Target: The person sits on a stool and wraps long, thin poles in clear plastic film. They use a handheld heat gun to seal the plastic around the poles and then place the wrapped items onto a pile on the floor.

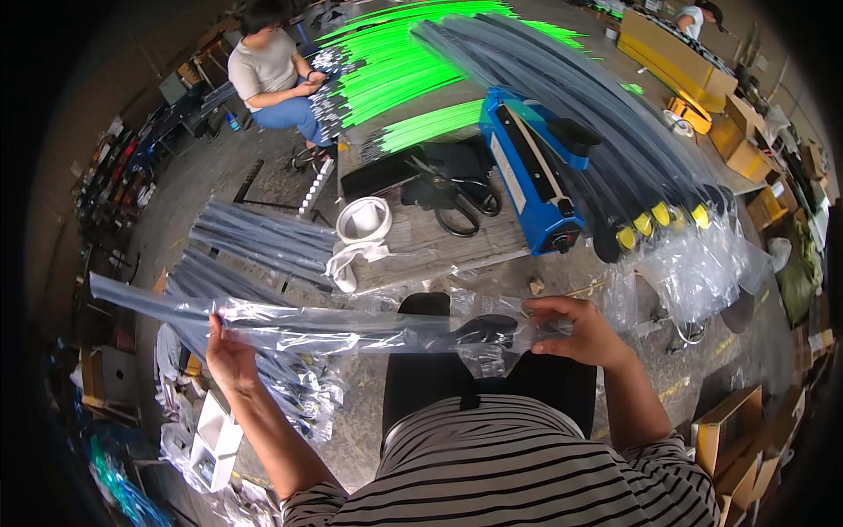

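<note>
Grey concrete floor (pixel 198 176) at left. Your left hand (pixel 233 356) pinches a long clear plastic sleeve (pixel 342 329) with a dark item (pixel 485 329) inside, stretched along the near side of the worn wooden table (pixel 421 250). On that: black-handled metal scissors (pixel 442 182), blue-and-black sealer (pixel 537 189). Your right hand (pixel 553 327) curls half-open at the sleeve's right end; can't tell if gripping. Brown cardboard boxes (pixel 742 136), far right.

Beyond the grip stands a grey wooden table (pixel 465 251); below the grip spreads a grey concrete floor (pixel 358 406) (stained, with yellow marks (pixel 674 388) to the right); a dim brown wall (pixel 114 54) rises far off to the grip's left.
</note>
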Available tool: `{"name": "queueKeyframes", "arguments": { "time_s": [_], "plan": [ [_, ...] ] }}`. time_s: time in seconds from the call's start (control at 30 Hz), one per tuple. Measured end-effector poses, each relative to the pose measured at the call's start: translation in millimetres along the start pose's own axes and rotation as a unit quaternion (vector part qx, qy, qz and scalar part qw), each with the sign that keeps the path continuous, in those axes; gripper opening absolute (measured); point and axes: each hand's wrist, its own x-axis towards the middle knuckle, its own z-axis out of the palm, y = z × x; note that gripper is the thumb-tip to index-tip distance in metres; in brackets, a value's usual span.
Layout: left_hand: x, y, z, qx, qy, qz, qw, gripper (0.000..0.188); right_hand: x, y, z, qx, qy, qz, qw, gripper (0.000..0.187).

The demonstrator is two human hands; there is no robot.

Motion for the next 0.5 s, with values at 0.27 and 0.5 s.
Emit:
{"name": "queueKeyframes", "arguments": {
  "time_s": [0.27, 0.5],
  "plan": [
    [11.6, 12.2, -24.4, -0.018, 0.045, -0.001, 0.999, 0.024, -12.0, -14.7, -21.9, -0.165, 0.223, -0.115, 0.954, 0.008],
    [13.6, 6.3, -39.3, -0.05, 0.07, 0.002, 0.996, 0.024, -12.0, -16.1, -34.6, -0.055, 0.406, -0.104, 0.906, 0.01]
  ]
}}
